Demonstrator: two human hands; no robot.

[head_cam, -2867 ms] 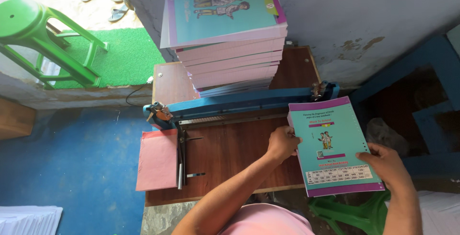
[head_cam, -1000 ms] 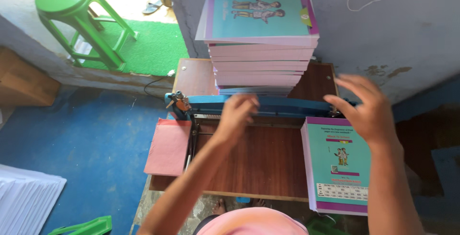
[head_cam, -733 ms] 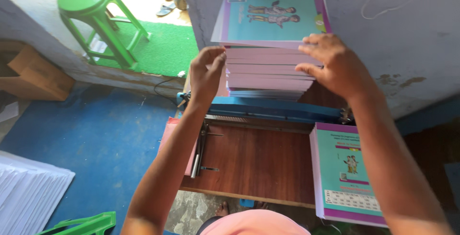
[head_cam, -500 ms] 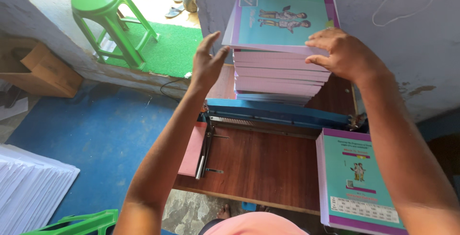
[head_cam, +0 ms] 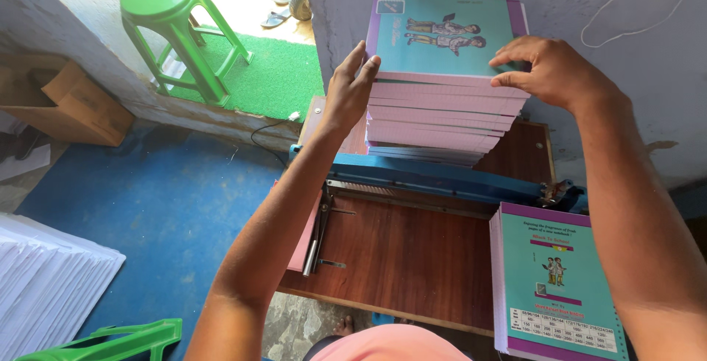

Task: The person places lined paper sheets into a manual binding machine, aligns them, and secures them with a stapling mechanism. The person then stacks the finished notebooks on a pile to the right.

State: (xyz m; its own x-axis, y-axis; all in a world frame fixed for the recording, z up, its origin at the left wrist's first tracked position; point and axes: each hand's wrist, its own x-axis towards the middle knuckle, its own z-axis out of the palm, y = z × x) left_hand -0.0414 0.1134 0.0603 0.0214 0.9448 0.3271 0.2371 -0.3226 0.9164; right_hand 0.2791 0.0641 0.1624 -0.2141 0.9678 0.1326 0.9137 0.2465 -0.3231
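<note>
Fingers of the left hand (head_cam: 352, 89) are extended and pressed flat against the left edge of the notebook stack (head_cam: 442, 111), near its top; nothing is enclosed in them. Fingers of the right hand (head_cam: 549, 74) are curled loosely over the top right corner of the stack, touching the teal cover without a full grip. The stack stands at the back of the wooden table (head_cam: 412, 258), behind the blue cutter bar (head_cam: 442, 177). One finished notebook (head_cam: 556, 284) lies at the table's right front. Judged from this, a single book is set aside; the tall stack remains.
</note>
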